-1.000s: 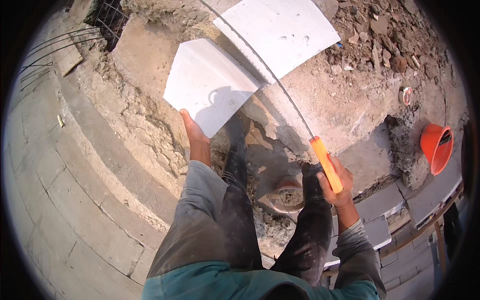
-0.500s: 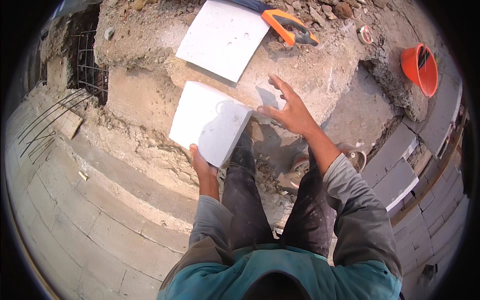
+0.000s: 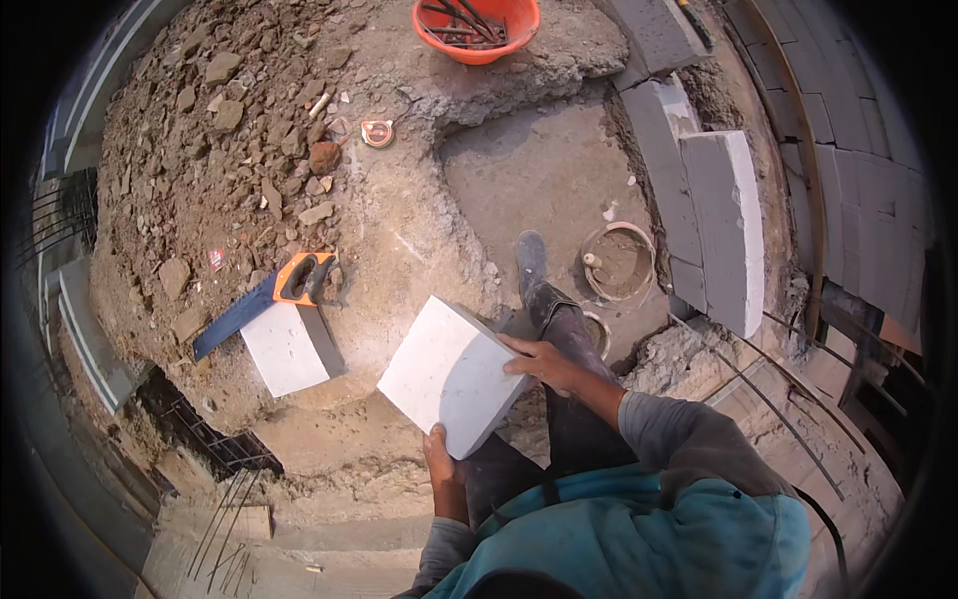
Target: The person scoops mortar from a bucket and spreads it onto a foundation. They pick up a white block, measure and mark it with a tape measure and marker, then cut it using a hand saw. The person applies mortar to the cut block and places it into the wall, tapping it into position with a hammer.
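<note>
A white lightweight concrete block [image 3: 449,374] is held up in front of my legs, tilted, with shadow over its right half. My left hand [image 3: 444,457] grips its near lower corner, thumb on the upper face. My right hand [image 3: 544,365] is closed on the right edge, with fingers partly hidden beneath. Left of it, a second white block [image 3: 286,349] lies on the rough ground. A handsaw [image 3: 239,314] with an orange and black handle rests at that block's far edge.
An orange bucket [image 3: 477,40] of dark rods stands at the far edge. A measuring tape [image 3: 377,133] lies near loose rubble [image 3: 230,115]. By my boot sits a round mortar-filled container [image 3: 617,262]. Laid blocks [image 3: 714,225] line the right side, near thin steel bars [image 3: 763,394].
My right hand, open beside the block before, now grips its right edge. The view has swung right, bringing the bucket and laid blocks closer to the middle. My left hand keeps its hold.
</note>
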A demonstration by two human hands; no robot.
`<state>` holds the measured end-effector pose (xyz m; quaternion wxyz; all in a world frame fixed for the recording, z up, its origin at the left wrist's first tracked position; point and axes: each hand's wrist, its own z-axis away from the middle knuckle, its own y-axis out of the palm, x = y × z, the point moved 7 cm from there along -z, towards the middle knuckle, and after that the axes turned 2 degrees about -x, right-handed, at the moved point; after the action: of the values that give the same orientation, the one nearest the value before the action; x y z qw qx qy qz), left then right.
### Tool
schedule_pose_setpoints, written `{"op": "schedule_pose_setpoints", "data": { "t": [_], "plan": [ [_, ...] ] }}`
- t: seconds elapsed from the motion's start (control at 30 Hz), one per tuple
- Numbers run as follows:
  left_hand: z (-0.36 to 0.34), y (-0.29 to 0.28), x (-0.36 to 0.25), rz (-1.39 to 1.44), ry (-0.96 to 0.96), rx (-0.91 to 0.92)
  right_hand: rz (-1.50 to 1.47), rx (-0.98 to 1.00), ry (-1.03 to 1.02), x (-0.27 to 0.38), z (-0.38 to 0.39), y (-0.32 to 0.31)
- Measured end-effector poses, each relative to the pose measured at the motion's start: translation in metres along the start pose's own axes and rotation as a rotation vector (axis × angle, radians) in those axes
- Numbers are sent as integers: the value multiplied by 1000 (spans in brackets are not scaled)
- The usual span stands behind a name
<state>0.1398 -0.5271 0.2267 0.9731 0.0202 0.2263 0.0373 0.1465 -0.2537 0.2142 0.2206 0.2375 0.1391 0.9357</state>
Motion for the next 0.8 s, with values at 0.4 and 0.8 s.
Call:
{"op": "schedule_pose_setpoints", "data": {
  "t": [0.4,0.8],
  "plan": [
    [-10,323,-66,-200,-39,317,-710,-666,-292,115,130,-185],
    [-97,486,-57,-688,-384,368,-748,-1164,-179,146,70,-301]
  ]
}}
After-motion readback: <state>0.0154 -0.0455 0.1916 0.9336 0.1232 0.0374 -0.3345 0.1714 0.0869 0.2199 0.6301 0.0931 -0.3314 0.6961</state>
